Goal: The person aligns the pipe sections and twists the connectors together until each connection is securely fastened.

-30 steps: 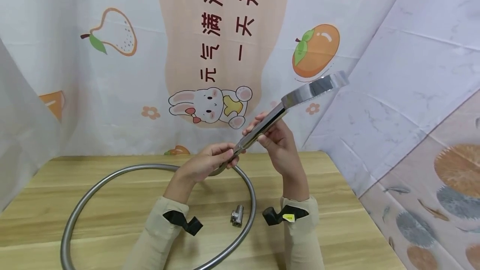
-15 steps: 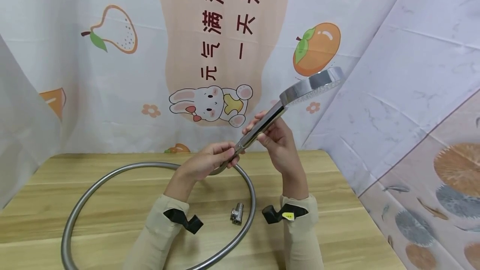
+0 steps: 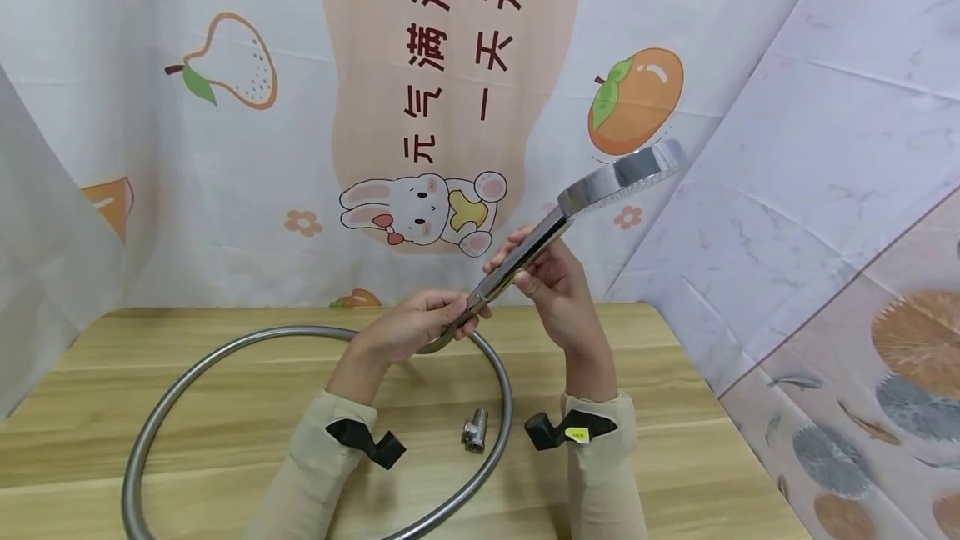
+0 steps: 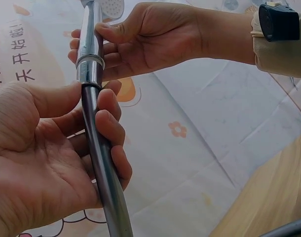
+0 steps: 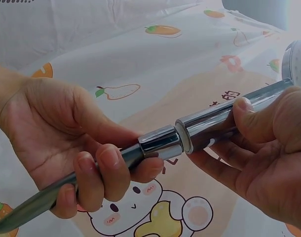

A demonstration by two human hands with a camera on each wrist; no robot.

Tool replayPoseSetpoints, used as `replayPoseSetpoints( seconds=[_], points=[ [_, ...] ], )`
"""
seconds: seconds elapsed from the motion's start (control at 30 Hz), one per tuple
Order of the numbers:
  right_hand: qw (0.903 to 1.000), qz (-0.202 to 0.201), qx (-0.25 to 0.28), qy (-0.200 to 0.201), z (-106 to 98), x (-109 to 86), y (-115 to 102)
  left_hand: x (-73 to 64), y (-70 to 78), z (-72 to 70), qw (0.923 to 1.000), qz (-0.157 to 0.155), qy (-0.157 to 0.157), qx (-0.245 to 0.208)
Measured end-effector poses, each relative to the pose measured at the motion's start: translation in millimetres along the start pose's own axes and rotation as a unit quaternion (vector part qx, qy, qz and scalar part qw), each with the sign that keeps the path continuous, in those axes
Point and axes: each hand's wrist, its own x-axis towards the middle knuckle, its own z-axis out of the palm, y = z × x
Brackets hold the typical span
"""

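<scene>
A chrome shower head (image 3: 626, 177) is held tilted above the table, its round spray end up and to the right. My right hand (image 3: 562, 290) grips its handle (image 5: 214, 121), thumb on the near side. My left hand (image 3: 416, 323) curls round the end of a grey shower hose (image 4: 101, 153), just below the hose's chrome end nut (image 5: 161, 142). That nut sits in line with the handle's lower end, and a pale ring shows where they meet. How far the nut is threaded on cannot be told.
The hose runs down into a wide loop (image 3: 135, 448) on the wooden table (image 3: 675, 440). Inside the loop lies a small chrome valve fitting (image 3: 475, 430). A printed curtain (image 3: 247, 215) hangs behind the table, with other cloth at both sides.
The shower head's round end has turned slightly, so its spray face shows a little more than a second ago. Both hands keep their places on the handle and hose.
</scene>
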Motion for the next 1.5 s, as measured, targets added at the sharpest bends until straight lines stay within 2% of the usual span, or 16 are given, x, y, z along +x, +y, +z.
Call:
replayPoseSetpoints(
  seconds=[0.33, 0.67, 0.97, 1.33, 1.5],
  points=[
    [1.0, 0.0, 0.001, -0.001, -0.6, -0.3, -2.3, 1.1, 1.0, 0.8, 0.9997, -0.005, -0.004, -0.022],
    [1.0, 0.001, 0.006, 0.0, 0.3, -1.4, -1.5, -0.7, -1.1, -0.2, 0.9995, 0.01, -0.023, -0.02],
    [1.0, -0.004, 0.005, -0.003, 0.7, -0.6, -3.3, -1.8, -0.8, -1.2, 0.9995, 0.016, -0.025, -0.013],
    [1.0, 0.0, 0.001, -0.001, 0.9, -0.3, -4.9, -3.5, -0.7, 0.2, 0.9998, 0.0, -0.008, -0.018],
    [1.0, -0.002, 0.001, -0.001, -0.3, -0.5, -4.5, -0.1, 0.2, 0.1, 0.9999, -0.003, -0.012, -0.012]
  ],
)
